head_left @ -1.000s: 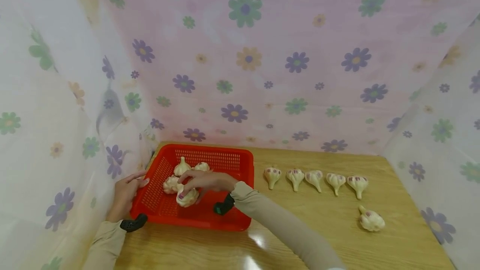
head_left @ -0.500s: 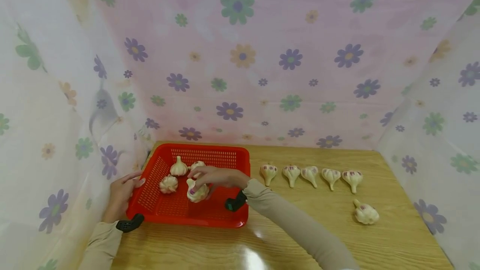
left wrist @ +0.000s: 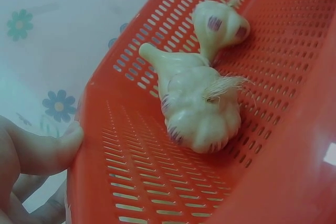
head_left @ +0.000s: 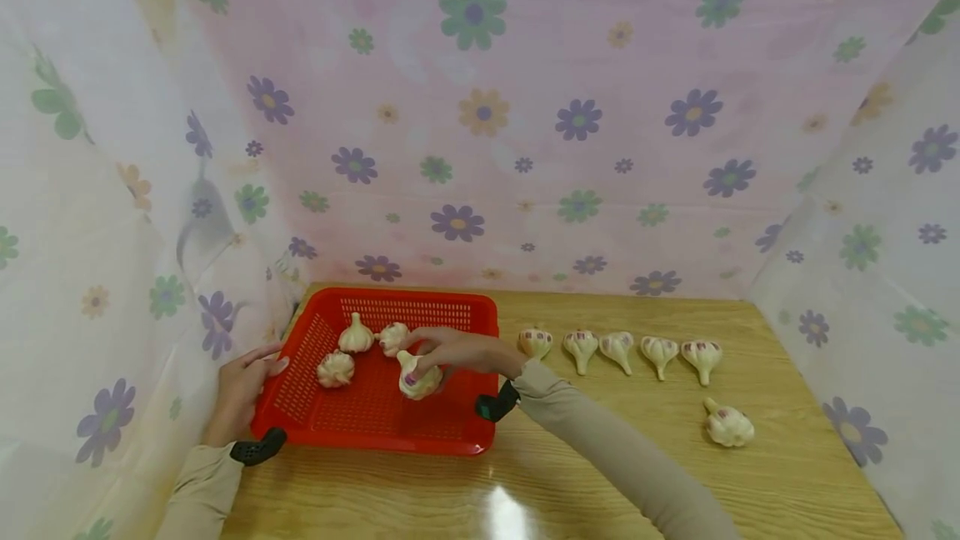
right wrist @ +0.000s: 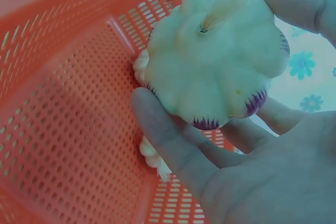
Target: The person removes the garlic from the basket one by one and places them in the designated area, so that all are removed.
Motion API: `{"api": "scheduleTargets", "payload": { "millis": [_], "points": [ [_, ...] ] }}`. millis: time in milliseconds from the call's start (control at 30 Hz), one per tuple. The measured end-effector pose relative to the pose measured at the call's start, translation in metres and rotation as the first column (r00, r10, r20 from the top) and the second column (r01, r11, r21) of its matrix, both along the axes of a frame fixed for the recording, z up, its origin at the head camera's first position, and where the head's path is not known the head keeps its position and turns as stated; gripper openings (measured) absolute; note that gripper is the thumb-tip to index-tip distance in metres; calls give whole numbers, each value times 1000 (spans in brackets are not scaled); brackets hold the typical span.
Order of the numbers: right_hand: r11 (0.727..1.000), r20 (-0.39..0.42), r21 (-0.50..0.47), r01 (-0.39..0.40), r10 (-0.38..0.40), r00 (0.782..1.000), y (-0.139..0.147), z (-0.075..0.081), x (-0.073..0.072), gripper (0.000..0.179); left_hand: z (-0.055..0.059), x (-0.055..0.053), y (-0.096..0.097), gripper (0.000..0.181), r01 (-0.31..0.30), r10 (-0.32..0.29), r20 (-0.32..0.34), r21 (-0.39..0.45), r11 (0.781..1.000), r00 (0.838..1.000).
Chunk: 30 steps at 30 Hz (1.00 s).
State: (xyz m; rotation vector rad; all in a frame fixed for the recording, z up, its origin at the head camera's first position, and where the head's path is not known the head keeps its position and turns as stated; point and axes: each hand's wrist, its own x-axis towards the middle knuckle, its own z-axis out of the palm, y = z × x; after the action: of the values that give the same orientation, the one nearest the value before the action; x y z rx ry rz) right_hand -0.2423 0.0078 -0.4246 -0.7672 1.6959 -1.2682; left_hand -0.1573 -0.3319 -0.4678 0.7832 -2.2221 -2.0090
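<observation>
My right hand (head_left: 465, 352) holds a garlic bulb (head_left: 418, 375) by its sides, over the right part of the red plastic basket (head_left: 390, 445). In the right wrist view this garlic bulb (right wrist: 215, 61) shows its root tuft and purple marks, with thumb and fingers around it. My left hand (head_left: 242, 386) is at the basket's left rim, thumb on the edge and the other fingers outside, partly hidden in the left wrist view. Inside the basket are a garlic bulb (head_left: 356, 335) standing stem up, another garlic bulb (head_left: 336, 370) in front of it, and a third garlic bulb (head_left: 393, 338).
Right of the basket, several garlic bulbs (head_left: 617, 350) lie in a row, stems toward me. A separate garlic bulb (head_left: 729, 425) lies nearer at the right. The wooden table (head_left: 615, 457) is bounded by flowered cloth (head_left: 525, 148) at the back and sides.
My right hand has lifted the garlic bulb away from the others in the basket and carried it to the right. The left hand has stayed at the rim.
</observation>
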Motion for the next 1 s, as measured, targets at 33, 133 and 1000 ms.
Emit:
{"api": "scheduleTargets", "payload": {
  "millis": [33, 133, 1000],
  "points": [
    [1000, -9, 5, 9, -9, 1000, 2, 1, 0, 47, 0, 0, 0, 51, 0, 0, 1, -2, 1000, 1000],
    [999, -21, 22, 42, -41, 999, 6, 3, 0, 48, 0, 1, 0, 51, 3, -3, 8, -11, 1000, 1000],
    [996, -40, 6, 88, -88, 995, 32, 4, -6, 38, -3, 0, -1, 50, 5, -4, 9, -26, 1000, 1000]
  ]
}}
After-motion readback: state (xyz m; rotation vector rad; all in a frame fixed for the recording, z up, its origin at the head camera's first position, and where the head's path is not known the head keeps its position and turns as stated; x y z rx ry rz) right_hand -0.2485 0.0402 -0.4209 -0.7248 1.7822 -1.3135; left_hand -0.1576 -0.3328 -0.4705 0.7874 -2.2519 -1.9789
